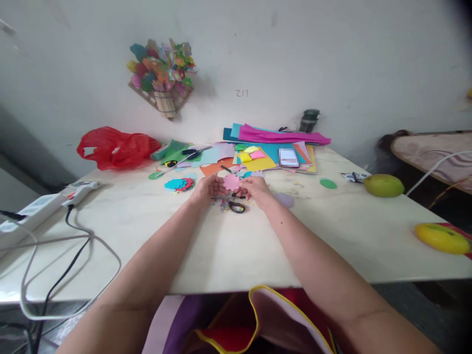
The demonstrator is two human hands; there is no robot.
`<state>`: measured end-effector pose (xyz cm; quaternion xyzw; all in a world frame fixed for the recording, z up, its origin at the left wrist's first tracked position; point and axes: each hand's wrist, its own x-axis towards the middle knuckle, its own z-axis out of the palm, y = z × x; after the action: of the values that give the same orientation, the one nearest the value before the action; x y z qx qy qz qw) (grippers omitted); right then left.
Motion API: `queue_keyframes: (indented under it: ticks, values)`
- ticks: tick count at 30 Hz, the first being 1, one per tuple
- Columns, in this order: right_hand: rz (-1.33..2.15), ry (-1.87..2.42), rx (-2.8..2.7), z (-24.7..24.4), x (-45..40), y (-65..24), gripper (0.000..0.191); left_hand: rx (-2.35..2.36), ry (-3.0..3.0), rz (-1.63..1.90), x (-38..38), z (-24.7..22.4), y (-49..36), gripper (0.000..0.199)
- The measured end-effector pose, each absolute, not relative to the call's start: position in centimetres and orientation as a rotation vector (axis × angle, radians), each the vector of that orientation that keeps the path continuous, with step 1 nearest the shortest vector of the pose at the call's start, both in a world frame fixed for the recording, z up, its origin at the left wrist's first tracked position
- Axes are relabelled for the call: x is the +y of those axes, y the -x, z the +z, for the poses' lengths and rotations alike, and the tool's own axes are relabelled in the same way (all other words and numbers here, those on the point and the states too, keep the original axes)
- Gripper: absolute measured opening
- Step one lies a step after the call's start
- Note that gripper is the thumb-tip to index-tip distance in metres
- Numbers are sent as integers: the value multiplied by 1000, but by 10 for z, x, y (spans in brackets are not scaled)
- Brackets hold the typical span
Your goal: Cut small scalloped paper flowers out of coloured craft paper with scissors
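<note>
A pink paper flower point(231, 183) with a scalloped edge is held up between my two hands, over the middle of the table. My left hand point(210, 189) has its fingers closed at the flower's left edge. With thumb and fingers, my right hand point(254, 189) pinches the right edge. Just below lie black-handled scissors point(236, 207), partly hidden by the hands, among small coloured paper scraps point(223, 205). Left of my left hand is a pile of blue and red scalloped cutouts point(179, 184). A lilac round cutout point(284, 199) rests beside my right wrist.
Behind the hands spread coloured sheets point(217, 153), a phone point(288, 158) and a second pair of scissors point(190, 153). A red plastic bag point(116, 147) sits back left; power strips with cables point(79, 192) lie left. Two mangoes point(384, 185) and a green oval point(328, 183) are right.
</note>
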<state>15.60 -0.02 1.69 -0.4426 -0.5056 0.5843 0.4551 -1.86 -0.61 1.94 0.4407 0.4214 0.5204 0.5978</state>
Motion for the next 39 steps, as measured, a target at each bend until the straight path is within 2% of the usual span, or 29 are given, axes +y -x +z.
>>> queue_keyframes:
  ticks: [2,5,15,19,24,29,39]
  values:
    - [1440,1093,-1225,16,-1,-155,4,957,-1006,1172,-6,19,19,38]
    - [1438,1085,-1227,15,-1,-153,2,953,-1095,1134,-8,16,19,28]
    - [1405,1031,-1300,7,0,-156,15,991,-1220,1083,-8,9,19,16]
    - [1378,1047,-1321,9,-1,-156,12,961,-1151,1103,-7,10,21,14]
    - [1362,1040,-1329,12,-4,-155,11,907,-1025,1110,-7,13,21,24]
    - [1365,1024,-1322,12,-5,-154,12,959,-1181,1121,-9,10,22,15]
    - [1365,1060,-1218,15,-5,-154,13,979,-1231,1172,-8,12,30,29]
